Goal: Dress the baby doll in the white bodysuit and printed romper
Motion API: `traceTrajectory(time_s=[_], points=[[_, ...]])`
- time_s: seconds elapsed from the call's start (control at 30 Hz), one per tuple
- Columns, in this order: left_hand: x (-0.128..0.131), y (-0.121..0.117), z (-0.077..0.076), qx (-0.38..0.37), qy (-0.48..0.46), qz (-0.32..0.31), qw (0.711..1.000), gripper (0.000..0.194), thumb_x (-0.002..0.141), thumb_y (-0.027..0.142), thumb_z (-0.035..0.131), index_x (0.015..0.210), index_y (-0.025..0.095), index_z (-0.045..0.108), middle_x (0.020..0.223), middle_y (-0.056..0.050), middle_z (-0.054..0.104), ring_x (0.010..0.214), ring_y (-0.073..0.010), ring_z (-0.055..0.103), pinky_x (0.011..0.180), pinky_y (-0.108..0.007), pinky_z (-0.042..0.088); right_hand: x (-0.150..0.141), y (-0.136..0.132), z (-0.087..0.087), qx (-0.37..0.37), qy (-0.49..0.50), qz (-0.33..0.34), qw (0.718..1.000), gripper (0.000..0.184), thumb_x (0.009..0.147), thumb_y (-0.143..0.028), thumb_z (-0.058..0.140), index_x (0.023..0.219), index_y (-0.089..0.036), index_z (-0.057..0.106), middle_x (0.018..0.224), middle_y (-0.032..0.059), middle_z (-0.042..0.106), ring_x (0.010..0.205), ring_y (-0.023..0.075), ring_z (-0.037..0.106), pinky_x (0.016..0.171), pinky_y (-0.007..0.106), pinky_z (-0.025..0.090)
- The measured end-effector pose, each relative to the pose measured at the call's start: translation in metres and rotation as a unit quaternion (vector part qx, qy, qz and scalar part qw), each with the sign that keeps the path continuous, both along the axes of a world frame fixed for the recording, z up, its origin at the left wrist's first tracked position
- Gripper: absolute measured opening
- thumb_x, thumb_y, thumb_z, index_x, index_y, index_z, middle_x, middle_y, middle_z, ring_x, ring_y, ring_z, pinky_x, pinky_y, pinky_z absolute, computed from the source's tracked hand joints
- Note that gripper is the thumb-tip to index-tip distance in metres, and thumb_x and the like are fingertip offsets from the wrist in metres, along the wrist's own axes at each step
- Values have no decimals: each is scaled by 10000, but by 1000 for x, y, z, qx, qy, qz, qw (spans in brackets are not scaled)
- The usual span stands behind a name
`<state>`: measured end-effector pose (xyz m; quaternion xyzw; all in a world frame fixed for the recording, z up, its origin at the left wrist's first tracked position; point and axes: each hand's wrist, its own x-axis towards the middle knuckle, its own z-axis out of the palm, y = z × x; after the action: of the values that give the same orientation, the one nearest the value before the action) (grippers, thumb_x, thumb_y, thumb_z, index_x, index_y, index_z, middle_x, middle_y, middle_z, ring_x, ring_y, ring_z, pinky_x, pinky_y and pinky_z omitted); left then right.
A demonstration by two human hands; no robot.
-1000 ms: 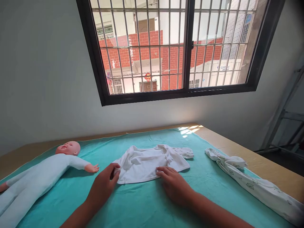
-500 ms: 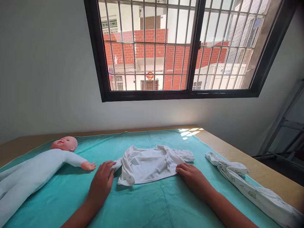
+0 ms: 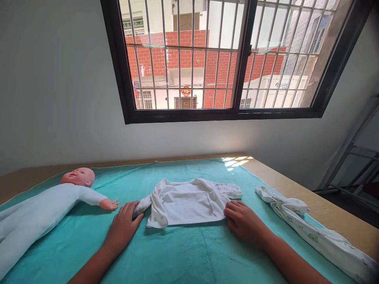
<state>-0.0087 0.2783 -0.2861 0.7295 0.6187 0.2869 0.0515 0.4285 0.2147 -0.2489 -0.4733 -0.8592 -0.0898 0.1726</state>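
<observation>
A small white baby shirt (image 3: 189,203) lies spread on a turquoise cloth (image 3: 189,256), with small prints on its sleeves. My left hand (image 3: 126,223) has the end of the left-lying sleeve between thumb and fingers. At the opposite side, my right hand (image 3: 244,219) has its fingers curled over the shirt's lower right edge. The other sleeve (image 3: 232,190) lies flat past the right hand, pointing right. Both fingertips are partly hidden by the hands themselves.
A baby doll (image 3: 44,211) in a white suit lies on the left, its hand close to mine. Printed white baby trousers (image 3: 314,232) lie at the right, along the wooden table edge (image 3: 296,189). A barred window (image 3: 189,71) is in the wall behind.
My left hand has moved a little left with the sleeve end, which reaches further out. My right hand has shifted slightly right, and the shirt's right side is drawn outward and flatter.
</observation>
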Motion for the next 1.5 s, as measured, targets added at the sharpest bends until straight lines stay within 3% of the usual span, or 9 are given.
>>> traceTrajectory(time_s=[0.13,0.23,0.33,0.43,0.63,0.9,1.03,1.17,1.5], points=[[8,-8,4,122,26,-41,991,305,880,355,493,1101,188,621,1141,-121,644,1085,-291,576,944,-455,460,0,-1,2,2,-15,7,1000,182,868,-111,434,733,-206,510,778,37,584,738,182,483,707,342,374],[23,-27,14,186,77,-182,962,253,902,359,539,1103,243,639,1156,-89,657,1123,-262,576,961,-416,465,-1,-3,3,11,-1,18,1000,194,888,-137,430,722,-213,495,738,32,562,687,175,459,675,332,380],[35,-41,21,164,134,-282,936,267,891,281,575,1153,278,628,1184,-67,656,1169,-258,554,980,-414,462,-4,-6,3,-11,21,18,1000,153,932,-211,460,807,-217,547,840,45,600,758,182,516,730,342,420],[37,-42,19,140,157,-264,941,246,923,190,496,1100,255,653,1130,-70,674,1122,-255,574,936,-422,483,-10,-8,2,-37,28,27,999,132,957,-307,494,917,-222,587,981,63,621,865,193,557,799,356,439],[38,-35,12,95,206,-195,954,388,863,17,438,1090,225,673,1104,-69,686,1032,-260,607,855,-412,492,-17,-3,-7,-16,7,17,1000,265,1009,-246,374,849,-200,579,920,56,632,830,176,563,777,330,440],[35,-39,21,87,150,-162,971,344,845,45,447,1007,233,685,1064,-76,676,995,-237,605,835,-367,467,-8,-1,-6,-64,35,33,997,164,967,-319,485,964,-239,628,1056,61,656,958,201,596,829,337,475],[28,-37,21,53,152,-147,976,433,801,16,424,1091,241,654,1083,-70,663,978,-237,612,793,-350,469,-2,-5,-2,-77,38,30,996,306,924,-102,384,1051,-251,619,1145,66,633,1007,192,587,858,336,472],[25,-33,13,82,165,-132,974,378,841,39,407,1046,239,654,1033,-63,671,903,-234,628,747,-344,475,-5,-7,-1,-77,20,28,996,460,798,40,339,1053,-243,597,1160,58,617,1013,188,571,874,343,452],[26,-36,17,207,86,-184,957,208,831,96,473,964,213,582,1058,-62,656,978,-229,606,830,-370,490,-14,-3,-9,-6,12,-43,999,208,845,-12,398,824,-191,502,916,53,587,835,198,498,775,329,389]])
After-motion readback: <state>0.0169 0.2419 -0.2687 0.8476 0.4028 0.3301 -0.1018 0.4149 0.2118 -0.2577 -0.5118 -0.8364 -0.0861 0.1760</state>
